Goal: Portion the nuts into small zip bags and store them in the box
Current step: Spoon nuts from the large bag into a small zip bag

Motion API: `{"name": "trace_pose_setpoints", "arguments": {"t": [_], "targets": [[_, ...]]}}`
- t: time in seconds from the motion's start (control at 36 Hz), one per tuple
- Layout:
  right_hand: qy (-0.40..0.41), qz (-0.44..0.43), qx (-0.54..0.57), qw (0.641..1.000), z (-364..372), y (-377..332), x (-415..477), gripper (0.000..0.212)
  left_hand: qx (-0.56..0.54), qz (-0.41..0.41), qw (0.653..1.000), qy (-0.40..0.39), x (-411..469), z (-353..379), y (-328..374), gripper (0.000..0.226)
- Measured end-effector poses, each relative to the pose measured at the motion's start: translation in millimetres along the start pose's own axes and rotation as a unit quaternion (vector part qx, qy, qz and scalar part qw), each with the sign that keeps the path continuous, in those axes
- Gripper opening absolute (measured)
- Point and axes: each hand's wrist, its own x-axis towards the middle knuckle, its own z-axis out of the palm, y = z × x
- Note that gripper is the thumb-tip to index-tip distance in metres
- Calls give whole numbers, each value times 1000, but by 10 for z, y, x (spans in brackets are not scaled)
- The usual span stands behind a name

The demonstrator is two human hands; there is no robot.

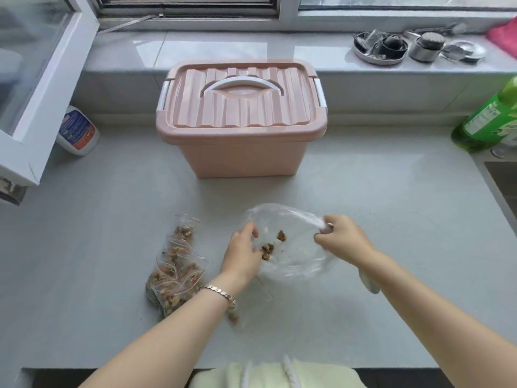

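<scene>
Centrally, right hand (340, 238) pinches bag (296, 247) rim.

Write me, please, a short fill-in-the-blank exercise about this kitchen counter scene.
1. The lid of the pink box is ____.
2. The right hand grips the rim of the large clear bag, which holds only a few ____.
3. The filled small zip bags lie piled to the ____ of the large clear bag.
4. The bottle at the right edge of the counter is ____.

Missing words: closed; nuts; left; green.
</scene>
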Motion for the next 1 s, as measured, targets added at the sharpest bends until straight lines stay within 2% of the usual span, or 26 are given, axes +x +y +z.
{"name": "trace_pose_setpoints", "arguments": {"t": [0.17, 0.22, 0.31, 0.39, 0.47, 0.58, 0.72, 0.83, 0.92, 1.0], "targets": [[86, -40, -77, 993, -249, -98, -89, 6, 14, 137, 988, 65, -109, -119, 6, 25], [117, -66, -108, 985, -243, -135, -137, 12, 36, 139, 987, 67, -134, -134, 16, 37], [144, -122, -107, 976, -192, -204, -185, 27, 48, 99, 992, 54, -159, -143, 32, 63], [78, -109, -86, 987, -110, -243, -166, 25, 21, 78, 996, 36, -219, -143, 84, 72], [-8, -26, -46, 999, -64, -294, -153, 26, 4, 92, 996, 20, -294, -107, 103, 73], [-119, 45, -55, 990, 38, -286, -111, 33, -17, 94, 995, 10, -377, -64, 84, 74], [-174, 93, -69, 978, 200, -103, -34, 39, -20, 80, 997, 8, -419, -58, 35, 72], [-211, 117, -143, 960, 244, -51, -50, 40, -13, 84, 996, 19, -435, -81, 36, 63], [-226, 132, -179, 948, 234, -29, -71, 32, -13, 87, 996, 26, -436, -85, 34, 61], [-241, 148, -161, 946, 206, 22, -97, 22, -21, 72, 997, 32, -417, -79, 34, 60]]}}
